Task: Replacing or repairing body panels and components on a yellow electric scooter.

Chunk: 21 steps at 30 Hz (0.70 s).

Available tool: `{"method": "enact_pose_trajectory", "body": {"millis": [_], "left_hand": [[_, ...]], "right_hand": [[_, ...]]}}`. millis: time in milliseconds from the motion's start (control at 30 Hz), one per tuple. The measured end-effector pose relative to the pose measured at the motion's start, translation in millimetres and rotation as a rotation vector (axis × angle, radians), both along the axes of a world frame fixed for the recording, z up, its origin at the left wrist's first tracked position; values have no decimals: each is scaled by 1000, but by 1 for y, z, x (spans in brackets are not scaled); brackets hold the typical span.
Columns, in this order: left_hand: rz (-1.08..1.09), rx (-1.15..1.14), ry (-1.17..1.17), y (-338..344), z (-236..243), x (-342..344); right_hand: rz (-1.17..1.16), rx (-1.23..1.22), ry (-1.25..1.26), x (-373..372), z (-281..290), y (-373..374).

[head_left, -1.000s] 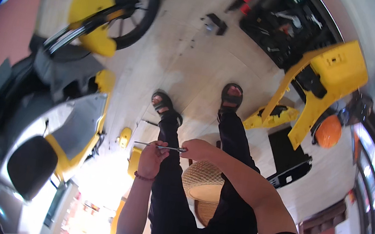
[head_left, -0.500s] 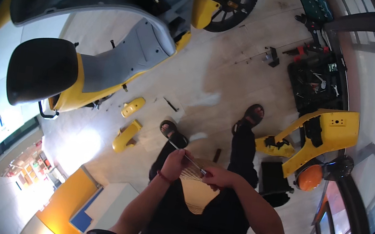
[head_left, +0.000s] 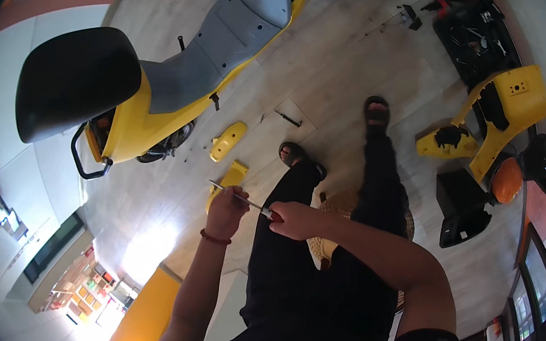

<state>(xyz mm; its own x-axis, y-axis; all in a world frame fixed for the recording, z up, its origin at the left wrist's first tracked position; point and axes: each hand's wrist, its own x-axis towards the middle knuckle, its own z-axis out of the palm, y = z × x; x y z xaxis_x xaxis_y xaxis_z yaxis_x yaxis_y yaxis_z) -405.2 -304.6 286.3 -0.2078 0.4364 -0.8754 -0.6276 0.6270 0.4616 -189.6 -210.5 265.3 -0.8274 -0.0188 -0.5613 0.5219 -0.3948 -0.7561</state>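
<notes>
My left hand (head_left: 229,206) has its fingers closed on the long, thin metal shaft of a screwdriver-like tool (head_left: 251,204). My right hand (head_left: 290,219) grips that tool's other end, where its fingers hide most of the handle. Both are held in front of my dark-trousered legs (head_left: 283,270), above a yellow scooter panel (head_left: 234,172) lying on the floor. A second small yellow cover (head_left: 228,140) lies just beyond it. Behind my legs is a round wicker stool (head_left: 332,203), largely hidden.
A partly dismantled yellow scooter (head_left: 125,141) stands at left. At right lie a tool case (head_left: 468,48), large yellow panels (head_left: 512,106), a black plastic box (head_left: 457,203) and an orange helmet (head_left: 505,179). A thin black part (head_left: 287,118) rests on the floor ahead.
My view has turned, shifting the scooter and floor items within it, and my feet sit differently. Both hands still hold the tool, now tilted down to the right compared with a second ago.
</notes>
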Motion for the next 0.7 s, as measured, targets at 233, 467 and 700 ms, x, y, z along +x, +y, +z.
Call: {"method": "enact_pose_trajectory", "body": {"millis": [233, 467, 700], "left_hand": [[-50, 52, 178, 16, 10, 32], [3, 132, 43, 45, 57, 72], [-139, 233, 32, 62, 85, 69]], "right_hand": [[4, 283, -20, 17, 19, 24], [189, 393, -181, 49, 77, 70], [146, 704, -246, 67, 87, 94]]}}
